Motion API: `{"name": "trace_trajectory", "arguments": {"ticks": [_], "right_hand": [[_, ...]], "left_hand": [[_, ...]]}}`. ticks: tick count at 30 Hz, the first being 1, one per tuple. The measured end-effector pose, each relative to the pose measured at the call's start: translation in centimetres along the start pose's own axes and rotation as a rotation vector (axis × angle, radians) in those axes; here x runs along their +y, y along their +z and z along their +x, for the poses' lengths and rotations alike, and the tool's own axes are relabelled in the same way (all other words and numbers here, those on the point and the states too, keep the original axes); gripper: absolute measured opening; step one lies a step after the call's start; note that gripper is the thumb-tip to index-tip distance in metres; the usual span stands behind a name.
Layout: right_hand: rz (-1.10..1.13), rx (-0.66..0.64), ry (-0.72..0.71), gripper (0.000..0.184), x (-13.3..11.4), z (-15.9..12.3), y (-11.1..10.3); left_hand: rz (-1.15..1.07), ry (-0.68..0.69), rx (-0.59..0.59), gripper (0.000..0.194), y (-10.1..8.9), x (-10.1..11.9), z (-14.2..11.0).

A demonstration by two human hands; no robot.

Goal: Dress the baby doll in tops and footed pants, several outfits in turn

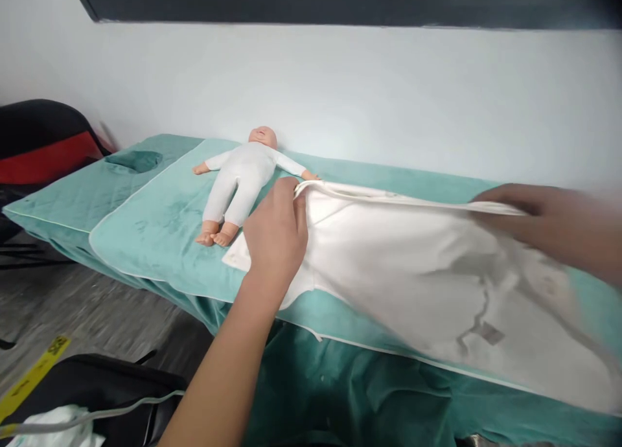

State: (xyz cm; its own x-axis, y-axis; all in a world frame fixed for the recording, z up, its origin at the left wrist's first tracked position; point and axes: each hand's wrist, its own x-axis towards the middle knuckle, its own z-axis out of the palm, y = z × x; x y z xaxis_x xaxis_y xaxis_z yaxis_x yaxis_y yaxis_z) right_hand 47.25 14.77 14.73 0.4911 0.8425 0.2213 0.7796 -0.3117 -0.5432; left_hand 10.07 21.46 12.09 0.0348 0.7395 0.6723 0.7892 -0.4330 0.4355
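Note:
A white cloth piece (389,252), perhaps a baby garment or wrap, is stretched between my two hands over the bed. My left hand (279,230) is closed on its upper left edge, beside the doll's feet. Farther right, my right hand (539,217), blurred by motion, pinches the same upper edge. The cloth's lower right part hangs loose and blurred, with a small grey tag and a dark crease showing. Behind my left hand a baby doll (250,165) in a white suit lies on its back, arms spread, head toward the wall.
A green cover (160,240) lies over the long bed, which has a face hole (133,160) at its left end. At the left stands a black and red chair (48,149). A black seat (97,395) with a cable (121,409) over it is at the lower left.

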Motion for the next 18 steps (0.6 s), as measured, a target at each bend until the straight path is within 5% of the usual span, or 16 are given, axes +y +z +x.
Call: {"name": "trace_trajectory", "arguments": {"ticks": [2,5,8,11,14,18], "right_hand": [[-0.222,-0.206,-0.056,0.030,-0.9,1.1,2.9],[-0.375,-0.124,-0.223,0.028,-1.9,0.2,9.1],[-0.221,-0.082,-0.533,0.034,-2.5,-2.6,15.3],[-0.073,-0.152,-0.468,0.036,-2.9,-4.5,19.7],[-0.114,-0.129,-0.331,0.039,-3.1,-4.3,21.6],[-0.264,-0.097,-0.370,0.044,-2.9,-2.2,20.7]], "left_hand": [[0.090,-0.045,-0.134,0.028,2.8,-1.0,0.5],[0.210,-0.047,-0.278,0.028,7.1,-2.3,-0.5],[0.146,0.102,-0.420,0.037,10.2,-2.4,-2.9],[0.055,0.116,-0.611,0.035,12.0,-1.7,-4.4],[0.071,0.038,-0.656,0.035,13.1,-1.3,-4.0],[0.174,0.098,-0.624,0.054,14.0,-2.0,-2.0]]}}
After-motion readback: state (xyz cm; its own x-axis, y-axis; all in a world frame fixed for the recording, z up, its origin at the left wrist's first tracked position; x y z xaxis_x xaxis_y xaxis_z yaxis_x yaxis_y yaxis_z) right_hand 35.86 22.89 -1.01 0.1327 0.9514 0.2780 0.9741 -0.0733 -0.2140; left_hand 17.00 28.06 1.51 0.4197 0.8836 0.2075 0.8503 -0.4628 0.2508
